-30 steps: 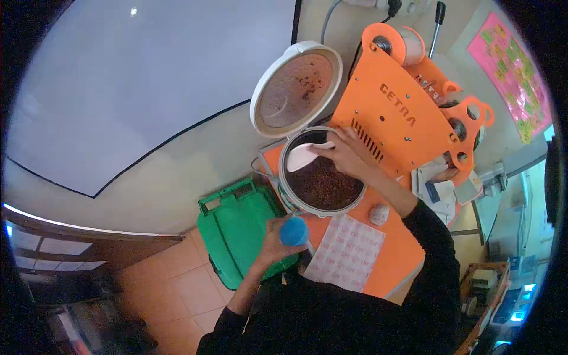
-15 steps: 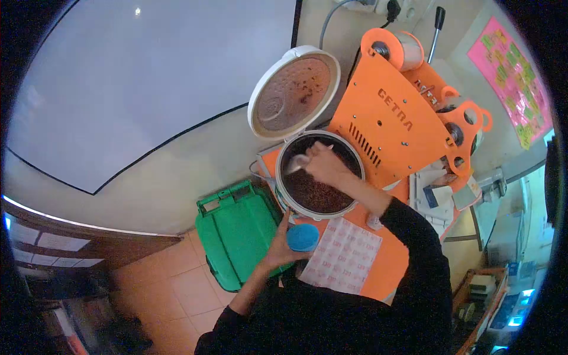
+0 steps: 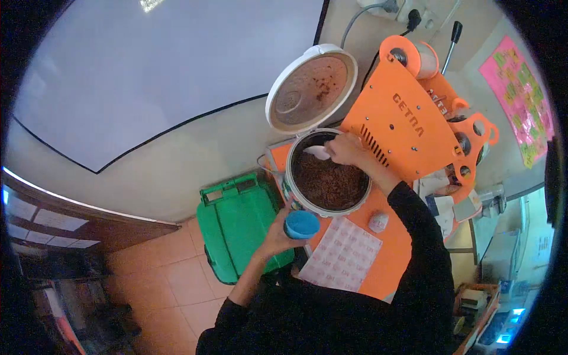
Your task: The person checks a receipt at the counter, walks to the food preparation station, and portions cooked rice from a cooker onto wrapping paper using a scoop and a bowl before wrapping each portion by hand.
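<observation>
My right hand (image 3: 348, 150) is closed on a pale rice paddle (image 3: 318, 152) inside the open cooker (image 3: 290, 180), near its upper edge. Brown rice-like food (image 3: 332, 184) fills much of the pot. My left hand (image 3: 278, 235) holds a blue cup (image 3: 302, 224) just below the cooker's near rim. The cooker's lid (image 3: 312, 89) stands raised behind it. A printed paper sheet (image 3: 343, 254) lies on the orange table (image 3: 393, 248), and a small wrapped round item (image 3: 378, 222) sits beside it.
An orange sealing machine (image 3: 402, 118) stands right of the cooker. On the floor at the left is a green lidded bin (image 3: 236, 228). Cables run to the wall sockets (image 3: 421, 19). A whiteboard (image 3: 171, 71) hangs on the wall.
The paddle and my right hand have shifted within the pot, after dipping lower into the food. My left hand still holds the cup near the rim. The whole view has shifted slightly.
</observation>
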A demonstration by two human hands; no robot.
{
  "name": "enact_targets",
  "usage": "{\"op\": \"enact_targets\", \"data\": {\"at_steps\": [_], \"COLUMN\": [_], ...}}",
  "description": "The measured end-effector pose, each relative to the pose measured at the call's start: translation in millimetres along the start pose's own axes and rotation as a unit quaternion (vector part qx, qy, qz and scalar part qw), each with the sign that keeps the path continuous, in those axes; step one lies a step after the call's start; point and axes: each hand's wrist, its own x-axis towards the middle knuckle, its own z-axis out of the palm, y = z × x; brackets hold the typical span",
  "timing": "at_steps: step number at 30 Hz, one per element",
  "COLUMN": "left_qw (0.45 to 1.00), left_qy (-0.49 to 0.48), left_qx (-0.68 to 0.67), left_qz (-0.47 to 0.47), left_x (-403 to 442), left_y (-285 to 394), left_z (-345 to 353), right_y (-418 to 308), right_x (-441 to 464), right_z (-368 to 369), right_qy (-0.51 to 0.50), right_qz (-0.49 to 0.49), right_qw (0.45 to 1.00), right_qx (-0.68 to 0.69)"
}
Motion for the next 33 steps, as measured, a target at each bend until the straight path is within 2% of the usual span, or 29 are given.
{"op": "enact_targets", "data": {"at_steps": [2,4,7,14,16,17,21,24,28,31,33], "left_qw": [1.0,0.998,0.999,0.996,0.995,0.995,0.997,0.997,0.997,0.997,0.996], "left_qy": [-0.004,-0.006,-0.025,-0.048,-0.077,-0.076,-0.05,-0.054,-0.05,-0.062,-0.056], "left_qx": [0.027,-0.011,0.011,-0.022,0.015,0.016,0.01,0.0,0.018,-0.022,-0.059], "left_qz": [0.007,0.059,0.038,0.066,0.057,0.06,0.055,0.062,0.062,0.027,0.024], "left_x": [3,5,6,8,9,9,9,10,9,9,8], "left_y": [2,-4,-13,-10,-8,-8,-9,-10,-13,-15,-16], "left_z": [1,2,-2,-9,-12,-12,-11,-11,-11,-16,-25], "right_y": [5,6,-1,-1,0,0,-2,-13,-11,-10,-10], "right_x": [3,7,10,13,13,13,13,1,-4,-14,-23], "right_z": [6,14,17,30,31,31,55,47,40,50,49], "right_qy": [0.01,0.014,-0.016,-0.022,-0.093,-0.12,-0.134,-0.12,-0.168,-0.141,-0.113], "right_qz": [-0.007,0.038,0.045,0.051,0.084,0.071,0.018,0.011,-0.013,0.041,0.041], "right_qw": [1.0,0.997,0.991,0.98,0.946,0.931,0.903,0.878,0.89,0.88,0.894], "right_qx": [0.022,0.063,0.124,0.193,0.299,0.337,0.407,0.462,0.423,0.452,0.432]}}
